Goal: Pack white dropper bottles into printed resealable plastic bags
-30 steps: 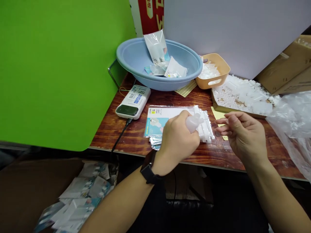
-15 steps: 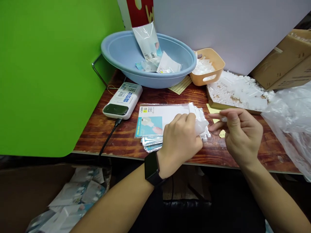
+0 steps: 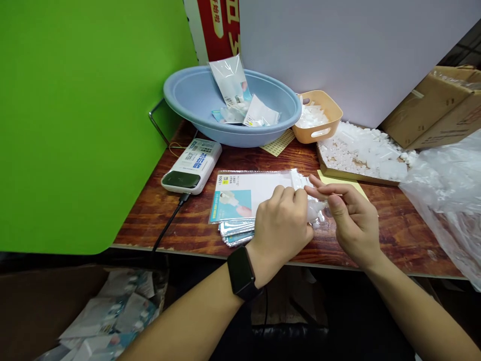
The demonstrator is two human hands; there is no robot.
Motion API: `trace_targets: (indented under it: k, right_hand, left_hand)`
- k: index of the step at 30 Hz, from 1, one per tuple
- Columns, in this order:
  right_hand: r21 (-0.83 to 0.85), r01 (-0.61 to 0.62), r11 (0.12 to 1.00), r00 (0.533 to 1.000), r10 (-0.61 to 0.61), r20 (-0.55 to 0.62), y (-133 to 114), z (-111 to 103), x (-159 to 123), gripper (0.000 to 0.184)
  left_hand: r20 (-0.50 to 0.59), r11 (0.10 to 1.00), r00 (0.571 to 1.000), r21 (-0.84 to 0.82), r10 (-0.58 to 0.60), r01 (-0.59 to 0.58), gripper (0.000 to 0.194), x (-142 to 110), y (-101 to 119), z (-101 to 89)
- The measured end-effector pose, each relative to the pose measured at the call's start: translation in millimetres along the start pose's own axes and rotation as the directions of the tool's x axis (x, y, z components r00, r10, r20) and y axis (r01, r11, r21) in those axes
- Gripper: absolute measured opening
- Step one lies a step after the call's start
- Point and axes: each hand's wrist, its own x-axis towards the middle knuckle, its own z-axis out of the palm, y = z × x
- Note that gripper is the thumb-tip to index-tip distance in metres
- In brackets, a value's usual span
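My left hand, closed in a fist with a black watch on the wrist, grips a small translucent white plastic piece whose end sticks out toward the right. My right hand meets that end. Its thumb and index finger are pinched together there, and whatever tiny clear bit lies between them is mostly hidden. Under and beside my left hand lies a stack of clear packets with printed cards, white and turquoise. Their silvery open ends reach beneath my fingers.
A blue basin with several packets stands behind, beside an orange basket of white pieces. A cardboard tray holds more white bits. A white power bank with a black cable lies left. Plastic film covers the right side.
My right hand has moved left, bringing its fingertips against the end of the white piece in my left hand. The whole view has shifted slightly, so the table sits lower.
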Motion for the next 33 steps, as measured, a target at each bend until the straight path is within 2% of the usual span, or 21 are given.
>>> trace_targets:
  k: [5, 7, 9, 12, 16, 20, 23, 29, 33]
  right_hand:
    - [0.047, -0.056, 0.997, 0.996, 0.053, 0.067, 4.4, -9.3, 2.4, 0.011]
    - [0.079, -0.080, 0.994, 0.996, 0.077, 0.043, 8.1, -11.8, 2.0, 0.008]
    - [0.113, -0.091, 0.989, 0.996, 0.090, 0.011, 11.5, -12.7, 0.5, 0.014]
    - [0.119, -0.058, 0.991, 0.998, 0.061, -0.022, 13.9, -11.8, -2.2, 0.018]
    - [-0.002, 0.053, 0.999, 0.996, -0.053, -0.075, 12.5, -10.1, -5.0, 0.017]
    - [-0.086, 0.105, 0.991, 0.990, -0.113, -0.087, 11.6, -9.6, -8.4, 0.018]
    - [-0.108, 0.112, 0.988, 0.988, -0.122, -0.094, 12.3, -8.2, -12.2, 0.019]
    - [-0.015, 0.115, 0.993, 0.981, -0.116, -0.154, 14.8, -2.5, -18.7, 0.019]
    - [-0.009, 0.097, 0.995, 0.977, -0.097, -0.189, 16.5, 0.5, -20.8, 0.022]
  left_hand:
    - [-0.036, 0.995, 0.996, 0.056, 0.080, -0.078, 0.015, 0.0, -2.9, -1.1]
    - [-0.055, 0.992, 0.993, 0.075, 0.103, -0.099, 0.015, -0.4, -3.3, -1.6]
    - [-0.069, 0.990, 0.991, 0.090, 0.119, -0.112, 0.015, -0.9, -2.8, -2.0]
    - [-0.065, 0.985, 0.989, 0.123, 0.133, -0.125, 0.016, -1.8, -0.8, -3.1]
    - [-0.040, 0.979, 0.989, 0.148, 0.144, -0.136, 0.021, -2.6, 2.0, -4.9]
    - [-0.012, 0.974, 0.986, 0.156, 0.169, -0.165, 0.020, -3.5, 3.5, -5.3]
    - [-0.009, 0.969, 0.983, 0.171, 0.184, -0.180, 0.021, -4.9, 4.4, -5.1]
    - [-0.129, 0.967, 0.973, 0.192, 0.193, -0.166, 0.018, -7.2, 8.7, -4.6]
    - [-0.126, 0.963, 0.969, 0.196, 0.214, -0.187, 0.014, -6.2, 10.9, -5.4]
